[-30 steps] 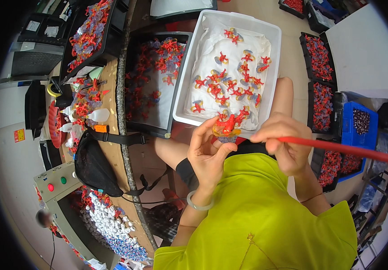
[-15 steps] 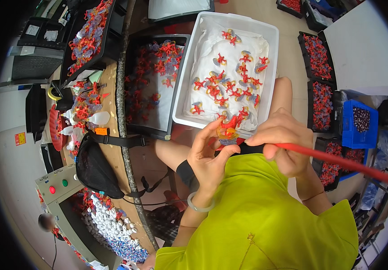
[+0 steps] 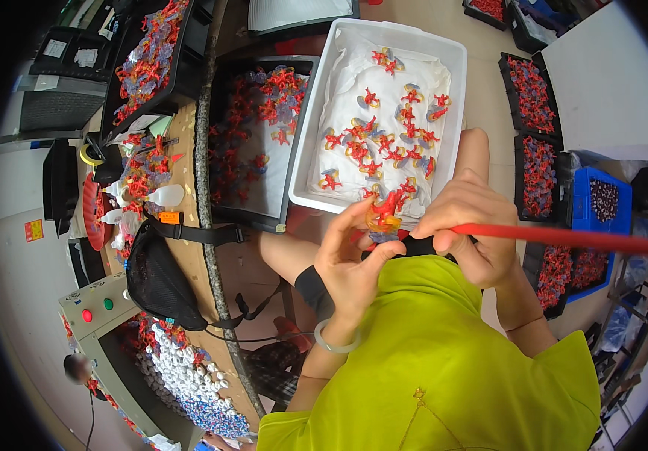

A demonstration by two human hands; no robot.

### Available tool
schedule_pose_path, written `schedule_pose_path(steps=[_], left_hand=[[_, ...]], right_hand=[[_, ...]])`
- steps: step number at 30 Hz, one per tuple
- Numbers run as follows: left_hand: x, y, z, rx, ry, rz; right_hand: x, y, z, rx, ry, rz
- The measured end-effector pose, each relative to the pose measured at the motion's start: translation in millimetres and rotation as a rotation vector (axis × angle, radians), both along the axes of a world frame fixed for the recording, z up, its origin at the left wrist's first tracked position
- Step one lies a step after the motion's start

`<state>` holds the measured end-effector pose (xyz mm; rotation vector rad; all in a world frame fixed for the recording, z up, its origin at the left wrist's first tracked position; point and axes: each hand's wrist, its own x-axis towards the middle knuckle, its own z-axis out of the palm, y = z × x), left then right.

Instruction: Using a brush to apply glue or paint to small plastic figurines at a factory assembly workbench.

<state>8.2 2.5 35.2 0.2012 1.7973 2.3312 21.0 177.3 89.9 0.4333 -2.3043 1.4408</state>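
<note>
Across the lower middle of the frame, your lime shirt (image 3: 429, 353) fills the foreground, a gold necklace (image 3: 418, 395) hanging down its front. Just above it, near the center, your left hand (image 3: 350, 259) is clamped on a red figurine (image 3: 384, 214), its thumb and fingers pinching the clear yellow and bluish parts at the piece's lower end; a pale bracelet (image 3: 336, 342) circles that wrist. To the right, your right hand (image 3: 474, 225) is closed around a red stick (image 3: 564, 237) that runs out toward the right of the frame. Your fingertips are near the figurine, though whether the stick's tip touches it cannot be told.

Beyond your hands, at upper center, a white tub (image 3: 458, 83) with a white liner (image 3: 339, 83) holds loose figurines of the same kind, some single, some clustered. Left of it sits a black tray (image 3: 248, 216), more of them heaped inside. On the bench (image 3: 188, 150) at left lie a black pouch (image 3: 160, 278) and a white bottle (image 3: 166, 195). A machine (image 3: 94, 301) with one red and one green button stands at lower left, beside a heap of small white pieces (image 3: 181, 361). Farther off at right, black crates (image 3: 534, 138) of red and bluish pieces line the floor beside a blue crate (image 3: 583, 199).
</note>
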Motion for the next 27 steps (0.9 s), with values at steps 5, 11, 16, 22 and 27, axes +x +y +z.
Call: schedule_pose_path(steps=[5, 11, 16, 22, 27], left_hand=[[-5.2, -4.3, 0.1, 0.257, -0.201, -0.084], [-4.5, -8.6, -7.6, 0.317, -0.256, -0.131], [-5.9, -9.6, -6.9, 0.333, -0.284, -0.168], [-8.1, -2.1, 0.9, 0.169, -0.158, -0.063], [-6.2, 6.1, -5.7, -0.21, 0.191, 0.035]], right_hand=[[1.9, 3.2, -6.2, -0.151, -0.04, 0.002], [1.6, 5.9, -2.5, -0.183, -0.052, 0.023], [2.8, 7.6, -8.2, -0.24, -0.058, -0.001], [8.8, 2.8, -9.2, -0.384, -0.116, -0.132], [0.8, -19.1, -18.4, -0.417, -0.252, -0.191]])
